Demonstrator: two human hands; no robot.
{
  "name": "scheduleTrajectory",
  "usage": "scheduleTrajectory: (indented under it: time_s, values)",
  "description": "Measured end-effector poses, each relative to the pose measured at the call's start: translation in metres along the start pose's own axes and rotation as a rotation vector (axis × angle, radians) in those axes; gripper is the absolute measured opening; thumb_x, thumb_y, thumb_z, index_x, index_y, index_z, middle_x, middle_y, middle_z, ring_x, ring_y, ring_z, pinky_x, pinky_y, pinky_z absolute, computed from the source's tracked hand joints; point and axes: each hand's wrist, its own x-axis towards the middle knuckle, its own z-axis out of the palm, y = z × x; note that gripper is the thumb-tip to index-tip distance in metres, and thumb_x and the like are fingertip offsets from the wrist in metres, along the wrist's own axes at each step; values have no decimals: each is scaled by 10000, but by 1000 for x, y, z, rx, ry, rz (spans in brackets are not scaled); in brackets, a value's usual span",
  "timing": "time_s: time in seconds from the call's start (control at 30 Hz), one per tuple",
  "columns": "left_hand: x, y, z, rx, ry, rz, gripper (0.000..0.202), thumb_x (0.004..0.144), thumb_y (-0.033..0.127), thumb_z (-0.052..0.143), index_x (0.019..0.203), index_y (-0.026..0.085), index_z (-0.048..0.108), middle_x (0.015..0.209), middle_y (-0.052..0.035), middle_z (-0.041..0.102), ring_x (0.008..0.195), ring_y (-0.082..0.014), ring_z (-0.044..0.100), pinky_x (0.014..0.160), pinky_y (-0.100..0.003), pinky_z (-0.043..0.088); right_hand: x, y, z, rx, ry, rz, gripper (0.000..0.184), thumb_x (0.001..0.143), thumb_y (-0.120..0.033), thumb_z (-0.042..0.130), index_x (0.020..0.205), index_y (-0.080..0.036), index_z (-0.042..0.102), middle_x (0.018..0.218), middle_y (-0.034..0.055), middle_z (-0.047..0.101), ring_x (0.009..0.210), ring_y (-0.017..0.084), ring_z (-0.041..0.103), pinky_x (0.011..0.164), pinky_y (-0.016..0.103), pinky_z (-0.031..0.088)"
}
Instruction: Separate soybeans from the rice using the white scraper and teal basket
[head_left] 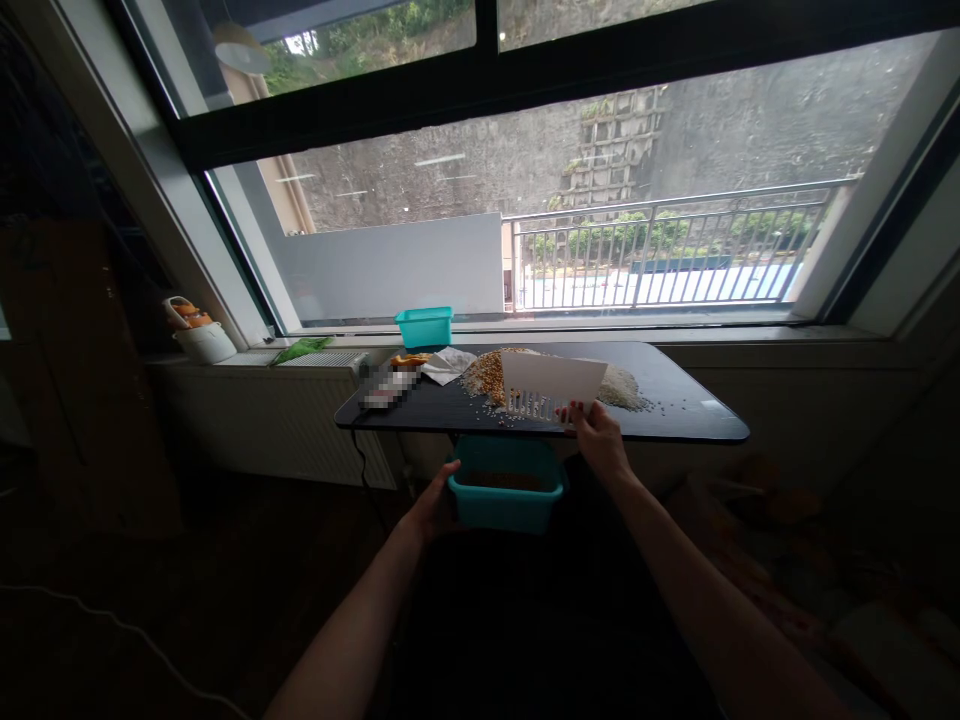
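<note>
My left hand grips the left side of a teal plastic tub, held just below the front edge of a black table. Something brown lies inside the tub. My right hand pinches the lower right corner of a white slotted scoop, which stands on the tabletop near the front edge. Behind the scoop lies a heap of yellow-brown kernels to the left and a heap of white grains to the right. Loose kernels are scattered under the scoop's slots.
A second teal tub sits on the windowsill. A blurred object, a white paper and something orange lie at the table's left end. A white bowl and a green packet rest on the radiator shelf. A cable crosses the dark floor.
</note>
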Motion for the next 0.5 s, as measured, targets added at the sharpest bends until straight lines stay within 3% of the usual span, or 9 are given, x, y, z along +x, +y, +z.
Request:
scheduleTrajectory:
  time_s: [0.3, 0.43, 0.5]
  values:
    - [1, -1, -4, -26, 0, -9, 563, 699, 613, 488, 1109, 226, 498, 1007, -86, 601, 921, -261, 579, 736, -376, 470, -9, 6, 10, -18, -107, 19, 320, 708, -507, 550, 769, -197, 499, 761, 38, 653, 735, 190, 618, 635, 323, 499]
    - [-1, -1, -3, -38, -6, -1, 547, 713, 602, 477, 1106, 222, 510, 987, -81, 609, 900, -249, 585, 723, -357, 474, -11, 2, 5, -141, -16, -87, 284, 744, -470, 519, 783, -189, 536, 784, 42, 668, 747, 176, 607, 704, 322, 478]
    - [-2, -1, 0, -33, -18, 1, 544, 721, 597, 468, 1103, 213, 514, 970, -83, 615, 882, -245, 591, 708, -348, 477, -13, 2, 10, -141, 32, -80, 276, 749, -462, 507, 801, -192, 531, 805, 43, 671, 737, 172, 606, 660, 304, 484]
